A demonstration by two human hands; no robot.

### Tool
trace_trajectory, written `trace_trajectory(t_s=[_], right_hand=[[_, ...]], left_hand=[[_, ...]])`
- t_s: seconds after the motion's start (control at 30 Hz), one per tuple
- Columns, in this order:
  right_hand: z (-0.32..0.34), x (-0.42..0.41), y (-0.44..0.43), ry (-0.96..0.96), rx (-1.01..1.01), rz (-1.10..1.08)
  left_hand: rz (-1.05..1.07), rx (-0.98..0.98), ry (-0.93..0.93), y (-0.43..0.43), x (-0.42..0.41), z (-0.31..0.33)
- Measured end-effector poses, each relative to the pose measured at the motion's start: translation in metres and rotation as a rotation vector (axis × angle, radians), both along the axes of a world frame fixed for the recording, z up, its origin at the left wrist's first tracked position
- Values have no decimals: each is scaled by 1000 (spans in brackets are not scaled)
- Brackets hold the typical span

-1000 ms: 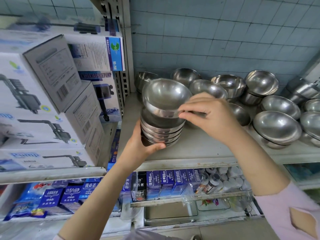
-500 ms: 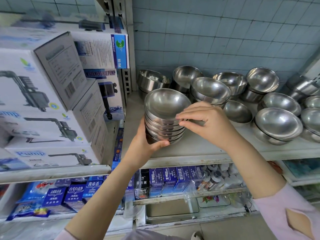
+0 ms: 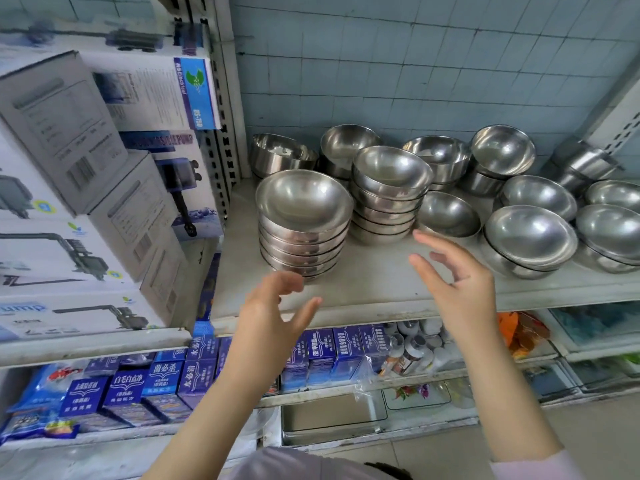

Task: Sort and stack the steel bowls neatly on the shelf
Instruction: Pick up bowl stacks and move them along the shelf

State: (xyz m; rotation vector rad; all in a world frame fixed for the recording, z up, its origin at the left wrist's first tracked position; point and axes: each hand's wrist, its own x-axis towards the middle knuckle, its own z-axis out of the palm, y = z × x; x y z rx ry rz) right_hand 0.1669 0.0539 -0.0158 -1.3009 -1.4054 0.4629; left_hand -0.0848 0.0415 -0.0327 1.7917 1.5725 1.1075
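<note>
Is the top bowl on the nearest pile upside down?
No, it is right way up: the top bowl shows its hollow, shiny inside, with the opening facing up.

One view only, head-worn and wide-angle. It faces forward and down onto the shelf point(image 3: 381, 289) from just off its front edge, close enough that the left hand point(image 3: 273, 313) and right hand point(image 3: 460, 289) enter from the bottom. Tiled wall point(image 3: 415, 64) fills the top; straight lines bow near the borders.
</note>
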Motion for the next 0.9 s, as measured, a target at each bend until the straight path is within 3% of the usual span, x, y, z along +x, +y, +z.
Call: trace_trajectory(t_s=[0.2, 0.33, 0.43, 0.5, 0.67, 0.9], right_hand=[[-9, 69, -8, 31, 34, -272], [-12, 124, -2, -32, -10, -426], [-3, 157, 4, -255, -26, -459], [0, 181, 9, -336, -94, -387], [0, 223, 13, -206, -301, -28], [8, 253, 21, -134, -384, 126]], left_hand=[[-181, -11, 58, 18, 83, 10], [-213, -140, -3, 39, 148, 6], [-171, -229, -68, 60, 198, -6], [-96, -249, -106, 75, 227, -11], [113, -187, -243, 98, 269, -15], [315, -112, -346, 97, 296, -17]])
